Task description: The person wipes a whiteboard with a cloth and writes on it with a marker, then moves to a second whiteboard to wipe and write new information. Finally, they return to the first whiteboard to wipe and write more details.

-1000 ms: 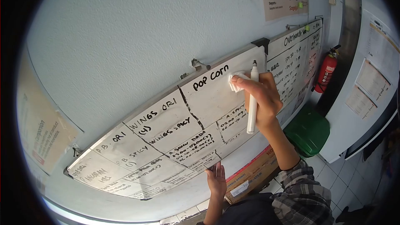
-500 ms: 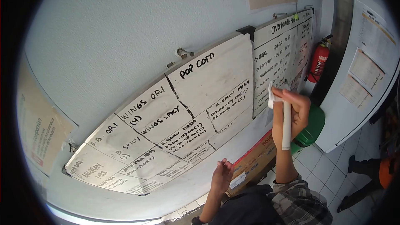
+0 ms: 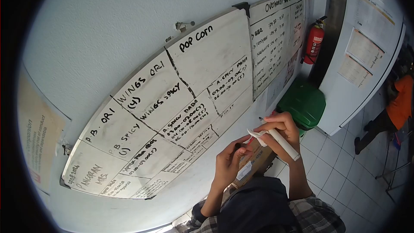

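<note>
In front of my chest, my two hands are close together below the whiteboard [image 3: 228, 34]. My right hand [image 3: 282, 125] is closed around a white tube [image 3: 283, 144] that points down to the right. A crumpled white tissue-like piece [image 3: 255, 133] sits at the same fingers, and a small dark tip [image 3: 261, 119] shows beside them. My left hand [image 3: 228, 164] pinches a small dark cap-like piece [image 3: 237, 146]. Something thin and pinkish-red [image 3: 249, 140] shows at its fingertips; I cannot make out which hand holds it. Handwritten black lists cover the board.
Under my hands lies a cardboard box [image 3: 258, 159]. A green bin [image 3: 304, 103] stands right of the board, below a red fire extinguisher [image 3: 314, 43]. A white door-like panel [image 3: 353, 56] carries papers. A person in orange [image 3: 399, 103] is at the far right on white floor tiles [image 3: 327, 159].
My right hand has come down and away from the board with the white tube and tissue-like piece. My left hand has moved up to meet it and now pinches a dark cap-like piece.
</note>
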